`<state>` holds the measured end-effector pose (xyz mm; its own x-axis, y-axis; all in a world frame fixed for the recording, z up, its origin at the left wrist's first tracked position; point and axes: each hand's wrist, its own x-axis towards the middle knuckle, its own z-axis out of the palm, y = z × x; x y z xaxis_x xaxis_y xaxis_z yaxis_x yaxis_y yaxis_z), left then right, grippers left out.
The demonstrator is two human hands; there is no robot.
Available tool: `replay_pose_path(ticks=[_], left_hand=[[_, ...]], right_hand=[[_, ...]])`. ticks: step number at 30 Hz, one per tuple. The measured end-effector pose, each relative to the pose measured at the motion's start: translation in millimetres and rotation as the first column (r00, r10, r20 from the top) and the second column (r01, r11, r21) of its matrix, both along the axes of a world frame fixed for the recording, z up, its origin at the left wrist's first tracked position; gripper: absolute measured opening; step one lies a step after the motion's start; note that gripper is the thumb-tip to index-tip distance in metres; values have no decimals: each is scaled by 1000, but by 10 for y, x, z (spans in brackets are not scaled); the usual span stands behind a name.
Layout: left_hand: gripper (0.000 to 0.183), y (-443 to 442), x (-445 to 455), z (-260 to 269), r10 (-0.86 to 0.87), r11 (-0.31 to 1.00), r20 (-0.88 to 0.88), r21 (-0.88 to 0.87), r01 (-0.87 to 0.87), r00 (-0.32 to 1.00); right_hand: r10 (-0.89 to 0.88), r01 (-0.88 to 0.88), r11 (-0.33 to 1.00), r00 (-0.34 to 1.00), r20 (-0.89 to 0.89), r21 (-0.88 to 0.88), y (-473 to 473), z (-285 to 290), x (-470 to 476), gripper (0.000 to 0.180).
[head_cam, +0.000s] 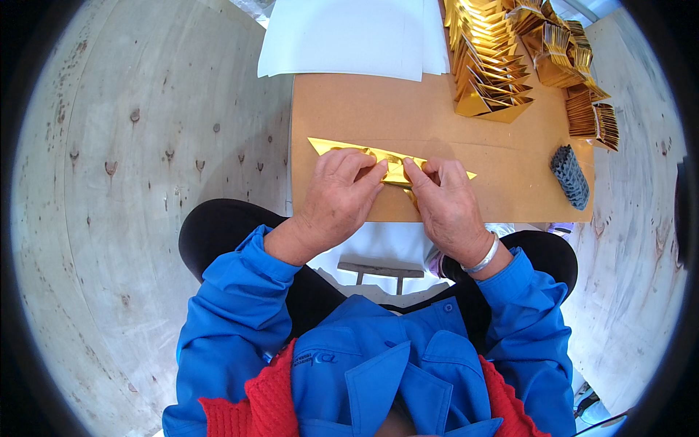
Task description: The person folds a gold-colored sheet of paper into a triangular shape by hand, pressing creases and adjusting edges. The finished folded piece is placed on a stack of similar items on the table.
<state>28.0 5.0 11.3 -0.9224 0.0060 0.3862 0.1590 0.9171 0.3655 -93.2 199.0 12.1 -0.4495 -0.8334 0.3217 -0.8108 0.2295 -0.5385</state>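
Observation:
A sheet of gold foil paper (397,173), folded into a long strip with pointed ends, is held just above the cardboard sheet (371,109). My left hand (344,185) pinches it left of its middle between thumb and fingers. On the other side, my right hand (445,191) grips it the same way, its thumb pressing the near face. The strip's left tip sticks out beyond my left fingers, and its right tip shows past my right hand. A small gold flap hangs below, beside my right thumb. My fingers hide parts of the folds.
White paper sheets (349,38) lie at the back of the cardboard. A nested row of folded gold pieces (489,60) stands back right, beside bundled gold stacks (557,49). A grey textured roll (569,177) lies at the right edge. Wooden boards (164,120) flank the cardboard.

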Motion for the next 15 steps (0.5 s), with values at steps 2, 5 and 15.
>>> replay_pose_path(ticks=[2, 5, 15], left_hand=[[32, 0, -2, -4, 1, 1000, 0, 2, -1, 1000], [32, 2, -1, -7, 1, 1000, 4, 6, -1, 1000], [34, 15, -4, 9, 6, 1000, 9, 5, -6, 1000]], right_hand=[[3, -3, 1000, 1000, 3, -1, -3, 2, -1, 42], [5, -5, 1000, 1000, -1, -1, -8, 7, -3, 42], [8, -7, 999, 1000, -6, 49, -8, 22, -16, 43]])
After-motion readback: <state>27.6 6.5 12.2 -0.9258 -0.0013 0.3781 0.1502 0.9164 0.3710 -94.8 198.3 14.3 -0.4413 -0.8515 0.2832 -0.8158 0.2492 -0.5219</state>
